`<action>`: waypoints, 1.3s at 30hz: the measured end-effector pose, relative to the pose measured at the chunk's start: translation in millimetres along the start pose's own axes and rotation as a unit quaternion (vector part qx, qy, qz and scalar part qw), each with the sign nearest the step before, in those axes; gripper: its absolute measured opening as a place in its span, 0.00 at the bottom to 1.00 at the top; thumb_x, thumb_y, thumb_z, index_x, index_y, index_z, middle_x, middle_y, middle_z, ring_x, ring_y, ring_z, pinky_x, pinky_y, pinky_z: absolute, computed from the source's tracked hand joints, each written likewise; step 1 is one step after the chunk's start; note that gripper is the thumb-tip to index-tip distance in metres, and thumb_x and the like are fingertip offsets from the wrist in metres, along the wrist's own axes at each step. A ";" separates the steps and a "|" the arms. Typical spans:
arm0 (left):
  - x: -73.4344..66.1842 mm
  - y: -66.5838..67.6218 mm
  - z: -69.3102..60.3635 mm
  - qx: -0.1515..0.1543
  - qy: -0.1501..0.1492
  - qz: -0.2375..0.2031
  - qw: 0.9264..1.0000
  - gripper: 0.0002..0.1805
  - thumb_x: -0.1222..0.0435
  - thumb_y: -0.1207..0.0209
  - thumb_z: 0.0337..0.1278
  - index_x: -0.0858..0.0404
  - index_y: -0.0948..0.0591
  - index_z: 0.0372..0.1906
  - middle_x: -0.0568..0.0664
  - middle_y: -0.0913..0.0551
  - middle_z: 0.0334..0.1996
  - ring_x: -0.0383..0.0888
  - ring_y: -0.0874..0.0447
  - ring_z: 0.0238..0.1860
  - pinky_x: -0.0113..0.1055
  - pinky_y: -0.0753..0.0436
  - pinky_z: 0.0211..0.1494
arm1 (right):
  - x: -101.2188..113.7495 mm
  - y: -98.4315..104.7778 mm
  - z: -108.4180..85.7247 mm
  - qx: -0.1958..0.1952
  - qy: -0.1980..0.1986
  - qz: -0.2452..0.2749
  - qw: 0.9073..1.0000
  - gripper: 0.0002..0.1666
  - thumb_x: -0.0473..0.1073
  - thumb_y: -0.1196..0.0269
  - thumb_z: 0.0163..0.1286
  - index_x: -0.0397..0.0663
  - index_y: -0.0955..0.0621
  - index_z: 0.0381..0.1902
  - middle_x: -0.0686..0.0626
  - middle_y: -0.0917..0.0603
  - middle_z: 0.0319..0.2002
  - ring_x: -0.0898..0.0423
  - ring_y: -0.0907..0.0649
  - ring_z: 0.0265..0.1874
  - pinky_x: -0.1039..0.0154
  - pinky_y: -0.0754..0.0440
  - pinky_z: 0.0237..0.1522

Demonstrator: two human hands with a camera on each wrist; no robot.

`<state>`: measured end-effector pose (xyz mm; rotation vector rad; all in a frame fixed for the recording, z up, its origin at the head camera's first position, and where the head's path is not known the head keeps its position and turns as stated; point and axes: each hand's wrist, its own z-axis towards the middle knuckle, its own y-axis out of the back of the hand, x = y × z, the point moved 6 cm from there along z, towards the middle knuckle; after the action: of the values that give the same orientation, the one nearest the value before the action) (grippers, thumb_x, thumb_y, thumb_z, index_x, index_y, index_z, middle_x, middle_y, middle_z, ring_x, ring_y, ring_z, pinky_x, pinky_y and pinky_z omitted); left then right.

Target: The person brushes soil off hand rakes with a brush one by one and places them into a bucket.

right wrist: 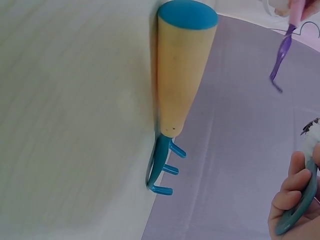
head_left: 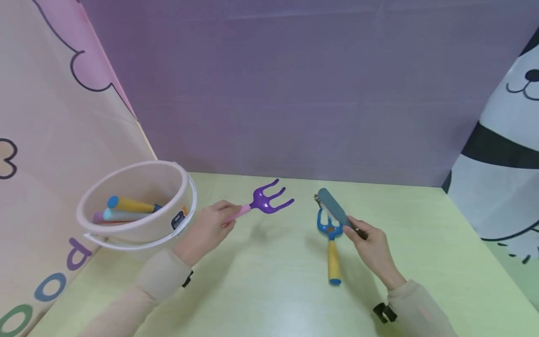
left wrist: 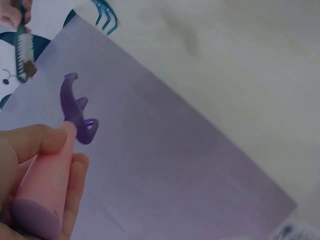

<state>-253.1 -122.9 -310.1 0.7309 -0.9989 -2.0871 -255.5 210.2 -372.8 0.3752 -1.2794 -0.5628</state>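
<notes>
My left hand (head_left: 206, 234) grips the pink handle of a small garden fork (head_left: 265, 202) with purple prongs, raised over the table beside the bucket. In the left wrist view the thumb lies along that pink handle (left wrist: 46, 182). A grey-green brush (head_left: 333, 207) is in my right hand (head_left: 372, 248), held above a second garden fork. The brush's white bristles (left wrist: 25, 47) show in the left wrist view, with a brown bit near the tip. That second fork, blue with a yellow handle (head_left: 333, 263), lies on the table, its prongs partly behind the brush.
A pale bucket (head_left: 139, 236) with its white handle lowered stands at the left, holding several coloured-handled tools (head_left: 130, 204). The light table (head_left: 269, 290) meets a purple backdrop (head_left: 294, 93) at the back. Printed cloth (head_left: 492, 196) hangs at the right, more at the left.
</notes>
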 end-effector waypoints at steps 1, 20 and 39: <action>0.0 7.0 0.1 0.000 -0.006 0.006 1.000 0.16 0.72 0.38 0.48 0.60 0.16 0.45 0.51 0.16 0.35 0.39 0.22 0.24 0.22 0.26 0.22 | 0.0 -0.1 0.1 0.000 -0.001 0.001 1.000 0.22 0.42 0.41 0.65 0.37 0.24 0.55 0.38 0.17 0.35 0.64 0.31 0.19 0.71 0.31 0.18; 46.6 163.5 1.7 0.031 0.099 0.138 0.985 0.15 0.70 0.39 0.45 0.68 0.18 0.43 0.51 0.26 0.20 0.45 0.35 0.21 0.34 0.38 0.24 | 0.1 -5.2 0.1 0.030 -0.019 0.004 0.999 0.24 0.46 0.43 0.66 0.38 0.26 0.57 0.40 0.19 0.31 0.62 0.31 0.20 0.71 0.33 0.19; 138.1 214.1 4.4 0.278 0.244 0.176 0.912 0.16 0.66 0.37 0.47 0.70 0.19 0.42 0.55 0.19 0.28 0.50 0.29 0.29 0.39 0.25 0.27 | -0.2 -5.5 -1.2 0.019 0.000 0.007 1.000 0.22 0.43 0.41 0.65 0.36 0.24 0.54 0.42 0.19 0.29 0.64 0.31 0.20 0.71 0.32 0.19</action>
<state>-264.4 -327.0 -157.9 1.1802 -1.3201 -1.2156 -255.4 205.8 -376.4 0.3984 -1.2939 -0.5277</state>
